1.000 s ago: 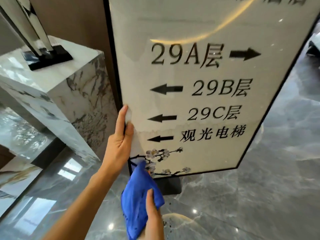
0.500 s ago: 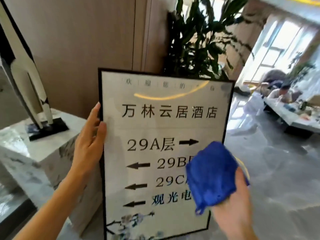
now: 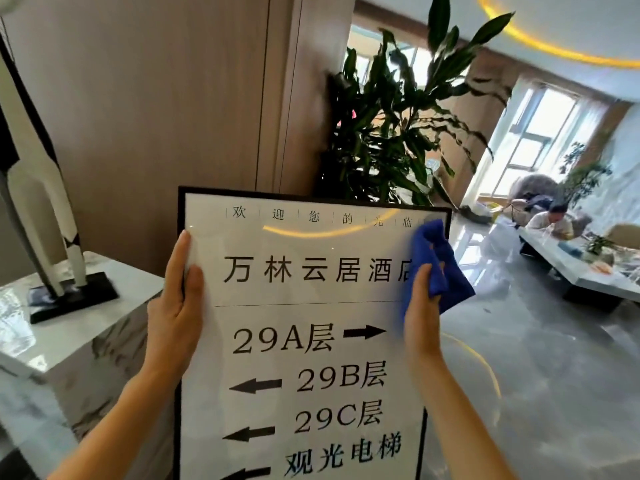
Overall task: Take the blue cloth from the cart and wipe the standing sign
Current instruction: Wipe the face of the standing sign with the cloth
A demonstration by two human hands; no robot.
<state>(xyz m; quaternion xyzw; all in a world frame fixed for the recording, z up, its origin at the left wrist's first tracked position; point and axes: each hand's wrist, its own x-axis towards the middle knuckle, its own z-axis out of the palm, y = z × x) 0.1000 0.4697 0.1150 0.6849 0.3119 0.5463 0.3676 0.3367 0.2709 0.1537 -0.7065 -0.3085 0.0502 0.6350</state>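
Both hands are on the standing sign. From the head view, the left hand lies flat along the sign's left edge with its fingers straight and close together, and the thumb rests on the front of the sign. The right hand holds the blue cloth near the sign's top right corner. Its thumb presses on the front of the cloth, and the other fingers are hidden behind it. The cloth is bunched up and touches the sign's right edge, covering the end of the big row of black letters. Part of it hangs past the black frame.

The sign stands upright and shows black arrows and floor numbers. A big green plant stands right behind it. A white marble block sits to the left with a tall black and white statue on top. Far off on the right is a low table.
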